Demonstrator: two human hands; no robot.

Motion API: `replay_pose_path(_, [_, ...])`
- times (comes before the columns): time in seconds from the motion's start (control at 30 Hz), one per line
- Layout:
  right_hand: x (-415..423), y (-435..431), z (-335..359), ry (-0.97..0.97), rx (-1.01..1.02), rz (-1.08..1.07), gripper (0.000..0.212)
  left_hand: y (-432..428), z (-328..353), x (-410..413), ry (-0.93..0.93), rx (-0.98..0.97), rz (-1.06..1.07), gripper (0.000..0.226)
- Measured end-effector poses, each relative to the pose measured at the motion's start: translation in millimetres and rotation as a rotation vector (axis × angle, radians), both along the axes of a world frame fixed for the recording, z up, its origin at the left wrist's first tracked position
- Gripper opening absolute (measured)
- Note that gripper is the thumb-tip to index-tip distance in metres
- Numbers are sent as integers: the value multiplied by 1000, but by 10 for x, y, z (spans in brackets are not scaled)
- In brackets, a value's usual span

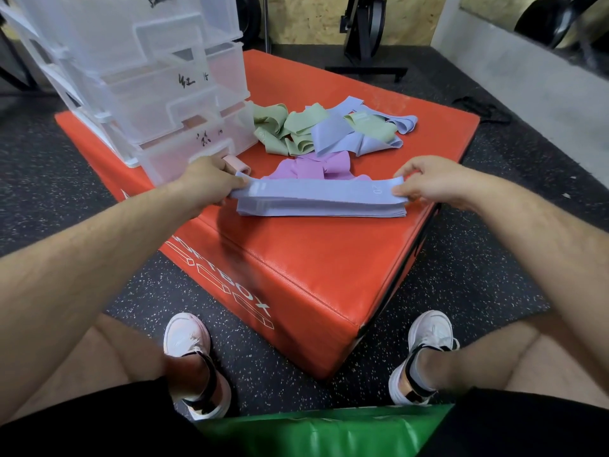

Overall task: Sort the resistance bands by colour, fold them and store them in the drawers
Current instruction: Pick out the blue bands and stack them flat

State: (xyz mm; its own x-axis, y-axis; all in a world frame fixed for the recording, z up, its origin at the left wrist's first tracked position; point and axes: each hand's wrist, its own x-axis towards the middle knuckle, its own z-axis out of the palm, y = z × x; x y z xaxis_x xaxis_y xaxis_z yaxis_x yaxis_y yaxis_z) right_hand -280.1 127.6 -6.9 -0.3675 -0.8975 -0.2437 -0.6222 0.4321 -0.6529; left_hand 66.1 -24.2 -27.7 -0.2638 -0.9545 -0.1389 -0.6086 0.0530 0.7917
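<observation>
A flat blue band (316,190) lies stretched out on top of a neat stack (324,211) of blue bands near the front corner of the orange box (296,268). The band carries a pale "20" near its right end. The left hand (211,183) pinches its left end between thumb and curled fingers. The right hand (428,181) pinches the right end the same way, its other fingers bent above the band. Both hands hold only this band.

Just behind the stack sits a small heap of purple bands (316,166), touching its far edge. A rolled pink band (235,164) lies beside the left hand, close to the drawers (158,94). Farther back, loose green bands (283,127) and loose blue bands (349,136) lie tangled together in one pile.

The drawers are clear plastic, stacked on the box's left rear part, with dark handwritten marks on their fronts. What they hold cannot be told.

The box stands on a dark speckled floor (461,275). The person's 2 white shoes (188,334) rest on it either side of the box's near corner, and a green pad (329,427) shows between the knees. A black stand (365,37) rises beyond the box.
</observation>
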Motion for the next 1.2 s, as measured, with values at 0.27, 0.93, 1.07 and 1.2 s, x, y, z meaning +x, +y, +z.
replay_pose_path(0.27, [59,-55,-232,277,1,80,26,19,-197,-39,-232,-180,-52,24])
replay_pose_path(0.93, [-55,59,-343,485,-28,503,54,79,-385,-10,-346,-564,-624,32])
replay_pose_path(1.07, [-21,78,-277,565,23,522,54,102,-324,-57,-445,-568,-626,35])
replay_pose_path(1.2, [150,-15,-155,606,-56,518,54,97,-194,-225,-430,-639,-620,47])
